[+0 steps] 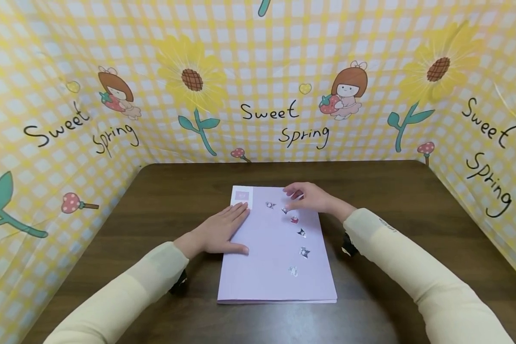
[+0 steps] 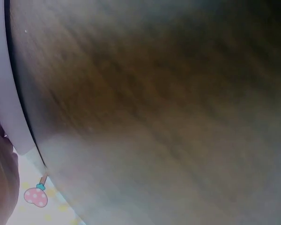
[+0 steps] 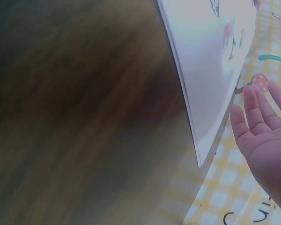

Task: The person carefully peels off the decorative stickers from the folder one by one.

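Note:
A pale lilac folder lies flat on the table, with a white label at its far left corner. My left hand rests flat on the folder's left edge, fingers straight and thumb apart. Over the far right corner, my right hand has its fingers loosely bent and its thumb tip right at a small cartoon sticker. The right wrist view shows these fingers slightly curved, holding nothing visible. More stickers run in a curve down the right side: a dark-and-white one, a red one and several others.
The dark wooden table surrounds the folder. A yellow checked cloth with flowers and lettering hangs behind the table and along both sides. A black band shows under the right sleeve.

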### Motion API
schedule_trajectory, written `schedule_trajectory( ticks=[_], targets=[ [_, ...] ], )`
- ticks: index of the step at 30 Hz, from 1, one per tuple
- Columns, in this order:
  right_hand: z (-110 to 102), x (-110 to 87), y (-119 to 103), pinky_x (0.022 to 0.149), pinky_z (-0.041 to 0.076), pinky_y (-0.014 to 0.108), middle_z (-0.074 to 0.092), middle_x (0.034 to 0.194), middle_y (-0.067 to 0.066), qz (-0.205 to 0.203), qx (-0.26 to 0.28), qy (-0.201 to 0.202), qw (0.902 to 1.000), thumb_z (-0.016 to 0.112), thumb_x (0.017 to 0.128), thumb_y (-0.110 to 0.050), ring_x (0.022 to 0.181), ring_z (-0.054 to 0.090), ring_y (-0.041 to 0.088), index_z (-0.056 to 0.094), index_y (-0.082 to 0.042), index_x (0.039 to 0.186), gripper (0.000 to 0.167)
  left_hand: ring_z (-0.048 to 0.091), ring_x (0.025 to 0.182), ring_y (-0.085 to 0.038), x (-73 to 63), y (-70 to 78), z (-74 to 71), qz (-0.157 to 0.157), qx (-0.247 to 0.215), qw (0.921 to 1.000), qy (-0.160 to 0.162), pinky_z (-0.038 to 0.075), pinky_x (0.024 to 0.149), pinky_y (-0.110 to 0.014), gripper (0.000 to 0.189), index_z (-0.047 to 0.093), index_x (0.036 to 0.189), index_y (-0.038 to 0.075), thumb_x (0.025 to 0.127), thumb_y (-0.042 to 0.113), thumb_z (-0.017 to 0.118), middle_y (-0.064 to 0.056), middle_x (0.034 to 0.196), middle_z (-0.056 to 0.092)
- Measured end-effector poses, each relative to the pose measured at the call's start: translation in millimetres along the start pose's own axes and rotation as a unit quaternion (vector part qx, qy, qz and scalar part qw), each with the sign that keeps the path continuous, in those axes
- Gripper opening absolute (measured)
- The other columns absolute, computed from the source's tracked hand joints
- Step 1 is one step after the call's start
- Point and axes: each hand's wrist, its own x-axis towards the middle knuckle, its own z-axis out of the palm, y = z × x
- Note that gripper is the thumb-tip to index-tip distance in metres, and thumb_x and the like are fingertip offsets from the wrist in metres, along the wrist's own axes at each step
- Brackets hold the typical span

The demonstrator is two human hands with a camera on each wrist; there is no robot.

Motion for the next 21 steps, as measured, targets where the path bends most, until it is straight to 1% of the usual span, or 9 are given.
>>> schedule_trajectory(
  ticks=[1, 2, 4, 11, 15, 21],
  targets=[
    [2, 1.9, 0, 0.097, 0.046, 0.043, 0.061, 0.121, 0.017, 0.0, -0.002, -0.006, 1.0, 0.078, 0.084, -0.02, 0.111, 0.057, 0.031, 0.057, 0.003, 0.129, 0.054, 0.003, 0.147, -0.026, 0.0, 0.4, 0.1, -0.002, 0.0, 1.0, -0.003, 0.007, 0.117, -0.039, 0.11, 0.016, 0.154, 0.001, 0.082, 0.081, 0.039, -0.015, 0.161, 0.01],
    [4, 5.3, 4, 0.097, 0.046, 0.042, 0.062, 0.12, 0.015, -0.002, -0.007, -0.01, 0.9999, 0.078, 0.084, -0.022, 0.111, 0.057, 0.029, 0.058, 0.002, 0.129, 0.054, 0.003, 0.147, -0.026, 0.1, 0.6, 0.2, -0.003, 0.002, 1.0, -0.006, 0.007, 0.117, -0.038, 0.11, 0.016, 0.154, 0.001, 0.082, 0.082, 0.039, -0.015, 0.161, 0.009],
    [6, 9.4, 3, 0.097, 0.046, 0.04, 0.062, 0.12, 0.013, -0.001, -0.014, -0.019, 0.9997, 0.078, 0.084, -0.022, 0.111, 0.057, 0.028, 0.059, 0.001, 0.127, 0.053, 0.003, 0.147, -0.025, 0.3, 0.8, 0.4, -0.003, 0.006, 0.9999, -0.009, 0.007, 0.117, -0.038, 0.111, 0.016, 0.154, 0.001, 0.082, 0.082, 0.037, -0.015, 0.161, 0.01],
    [14, 25.2, 3, 0.096, 0.046, 0.034, 0.064, 0.115, 0.005, 0.017, -0.026, -0.041, 0.9987, 0.079, 0.084, -0.023, 0.108, 0.058, 0.02, 0.063, -0.004, 0.123, 0.046, 0.006, 0.147, -0.026, 0.2, 1.4, 0.8, 0.002, 0.023, 0.9996, -0.013, 0.009, 0.116, -0.038, 0.11, 0.017, 0.154, 0.001, 0.082, 0.083, 0.034, -0.015, 0.16, 0.012],
    [18, 31.8, 5, 0.093, 0.048, 0.033, 0.065, 0.112, 0.005, 0.01, -0.025, -0.057, 0.998, 0.079, 0.084, -0.022, 0.103, 0.06, 0.019, 0.064, -0.003, 0.121, 0.044, 0.005, 0.147, -0.026, 0.3, 0.5, 1.9, 0.003, 0.027, 0.9995, -0.015, 0.009, 0.116, -0.037, 0.11, 0.016, 0.154, 0.002, 0.082, 0.083, 0.033, -0.015, 0.161, 0.011],
    [25, 38.6, 5, 0.088, 0.049, 0.029, 0.063, 0.108, 0.002, 0.028, -0.022, -0.072, 0.9968, 0.078, 0.084, -0.021, 0.098, 0.057, 0.018, 0.063, -0.007, 0.123, 0.044, 0.005, 0.147, -0.026, 0.7, -1.9, 4.3, 0.007, 0.038, 0.9992, -0.009, 0.009, 0.116, -0.037, 0.109, 0.016, 0.155, 0.002, 0.083, 0.083, 0.032, -0.014, 0.161, 0.011]
  ],
)
